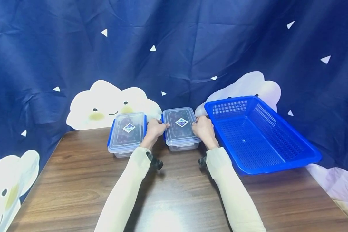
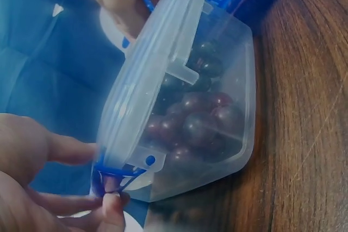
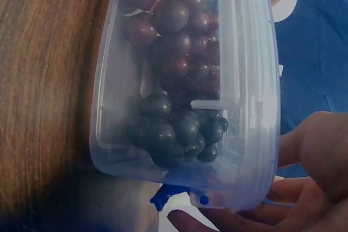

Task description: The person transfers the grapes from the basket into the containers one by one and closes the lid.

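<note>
A clear plastic food container [image 1: 179, 133] with a lid and blue side latches stands on the table. Inside it, dark red grapes [image 3: 173, 14] and blackish-green grapes [image 3: 157, 131] show through the wall. My left hand [image 1: 154, 129] grips its left side, thumb on the lid's edge and fingers curled at the blue latch [image 2: 117, 170]. At the opposite side, my right hand [image 1: 203, 129] holds the lid's edge between thumb and fingers. There the right latch [image 3: 163, 195] sticks outward from the wall, with the fingers close by.
To the left stands a second lidded container [image 1: 128, 133] with dark contents and blue latches. A large blue plastic basket [image 1: 278, 166] with slotted walls is on the right. Behind the wooden table [image 1: 75, 180] hangs a blue curtain [image 1: 177, 64] with clouds and white triangles.
</note>
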{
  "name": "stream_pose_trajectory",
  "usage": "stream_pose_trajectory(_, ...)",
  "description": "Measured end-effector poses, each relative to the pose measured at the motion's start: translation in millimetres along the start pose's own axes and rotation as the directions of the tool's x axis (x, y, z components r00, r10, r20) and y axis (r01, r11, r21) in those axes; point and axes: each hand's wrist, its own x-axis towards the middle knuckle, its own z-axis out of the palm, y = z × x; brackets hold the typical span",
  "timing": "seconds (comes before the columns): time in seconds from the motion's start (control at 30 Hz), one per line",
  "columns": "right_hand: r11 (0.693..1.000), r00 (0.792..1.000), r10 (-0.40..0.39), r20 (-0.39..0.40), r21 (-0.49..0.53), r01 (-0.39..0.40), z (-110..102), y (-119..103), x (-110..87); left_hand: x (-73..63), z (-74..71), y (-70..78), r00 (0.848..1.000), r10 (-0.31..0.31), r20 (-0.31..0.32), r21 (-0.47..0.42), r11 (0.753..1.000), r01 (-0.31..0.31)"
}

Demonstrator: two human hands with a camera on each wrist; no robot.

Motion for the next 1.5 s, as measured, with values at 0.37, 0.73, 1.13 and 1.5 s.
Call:
stream_pose_trajectory(0.37, 1.000, 1.000, 0.014, 0.002, 0.009, -0.014, 1, -5, -1.0, 1.8, 1.5, 2.3, 0.997, 0.064, -0.041, 0.092, 0.994, -0.060)
stream_pose_trajectory(0.73, 0.987, 0.985, 0.075, 0.156, 0.126, -0.095, 2, 10, 1.7, 3.4, 2.0, 0.5, 0.996, 0.085, -0.037, 0.074, 0.994, -0.083)
stream_pose_trajectory(1.13, 0.989, 0.990, 0.114, 0.085, 0.081, -0.121, 2, 10, -1.1, 2.0, 3.1, -1.8, 0.997, 0.074, -0.005, 0.018, 0.997, -0.074)
stream_pose_trajectory(1.5, 0.994, 0.993, 0.113, 0.032, 0.003, -0.113, 4, 5, -1.4, -0.2, 1.7, -3.6, 0.998, 0.065, -0.002, 0.016, 0.998, -0.065)
